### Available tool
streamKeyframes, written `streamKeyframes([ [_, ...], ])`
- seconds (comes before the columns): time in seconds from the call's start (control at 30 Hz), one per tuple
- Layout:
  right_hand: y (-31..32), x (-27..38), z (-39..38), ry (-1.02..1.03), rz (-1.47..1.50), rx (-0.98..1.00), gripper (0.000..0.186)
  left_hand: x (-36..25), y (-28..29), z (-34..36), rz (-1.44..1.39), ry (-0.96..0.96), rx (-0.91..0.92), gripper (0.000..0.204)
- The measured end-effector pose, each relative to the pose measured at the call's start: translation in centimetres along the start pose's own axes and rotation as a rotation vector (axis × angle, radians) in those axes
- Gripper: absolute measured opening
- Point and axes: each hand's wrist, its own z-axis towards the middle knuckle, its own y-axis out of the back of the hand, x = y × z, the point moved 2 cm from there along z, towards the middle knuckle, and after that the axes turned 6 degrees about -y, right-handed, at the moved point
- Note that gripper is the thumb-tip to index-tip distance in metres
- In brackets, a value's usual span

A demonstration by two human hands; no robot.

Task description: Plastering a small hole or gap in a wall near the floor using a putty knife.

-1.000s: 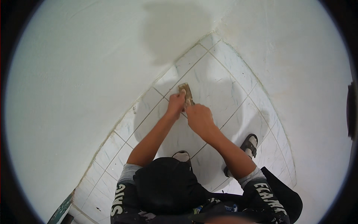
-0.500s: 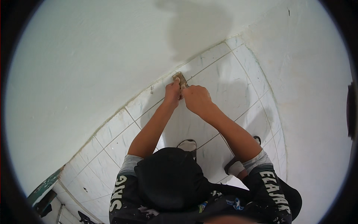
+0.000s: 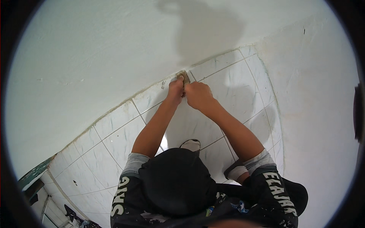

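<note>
Head view, hands (image 3: 175, 90) gripping brown tool (image 3: 184, 75), tiles (image 3: 122, 141)

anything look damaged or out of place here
A thin dark mark stands out on the pale right wall, and a dark speck on the white floor tiles at lower left. Neither is identifiable.

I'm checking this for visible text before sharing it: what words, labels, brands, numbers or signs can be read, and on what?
Left sleeve: large pale block capitals, readable in part, not copied here.
Right sleeve: similar pale capitals, also not copied.
Shirt front: small coloured prints, too small to read.
Flat brown tool: no lettering can be made out.
</note>
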Motion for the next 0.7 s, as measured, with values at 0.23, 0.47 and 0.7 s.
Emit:
streamKeyframes([
  [0.23, -0.9, 2.1, -1.1, -0.002, -0.041, 0.105, 0.011, 2.5, 2.2, 0.4, -0.229, 0.056, 0.088, 0.034],
  [0.47, -0.8, 2.7, 0.1, -0.034, 0.039, 0.015, 0.013, 0.6, 2.5, 1.1, -0.137, 0.082, 0.151, 0.033],
  [0.7, -0.1, 3.2, 0.0, -0.093, 0.017, 0.108, 0.013, 0.5, 2.7, 0.6, -0.058, 0.16, 0.209, 0.033],
])
